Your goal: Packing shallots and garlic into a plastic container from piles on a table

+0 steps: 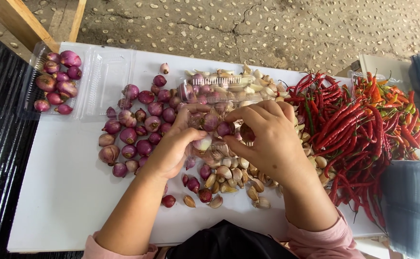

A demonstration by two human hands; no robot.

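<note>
1. The left hand (171, 148) cupped a clear plastic container (210, 139) from below and from the near side, its fingers curled closed around the rim, apparently to keep the flimsy box steady over the middle of the white worktop (61, 192).
2. The right hand (267, 139) was bent over the same container, fingers pinched together on a small purple shallot (224, 128) at the opening, with more shallots and pale cloves already showing inside.
3. A loose heap of shallots (138, 129) lay just left of the hands, within easy reach of the left one.
4. Garlic cloves (234, 180) were scattered under and in front of the hands, some hidden by them.
5. A pile of red chillies (349, 134) spread along the right end, well apart from the shallots.
6. An open clear box of shallots (56, 81) sat at the far left corner, set aside from the working area.
7. Another filled clear pack (219, 88) lay just beyond the hands.
</note>
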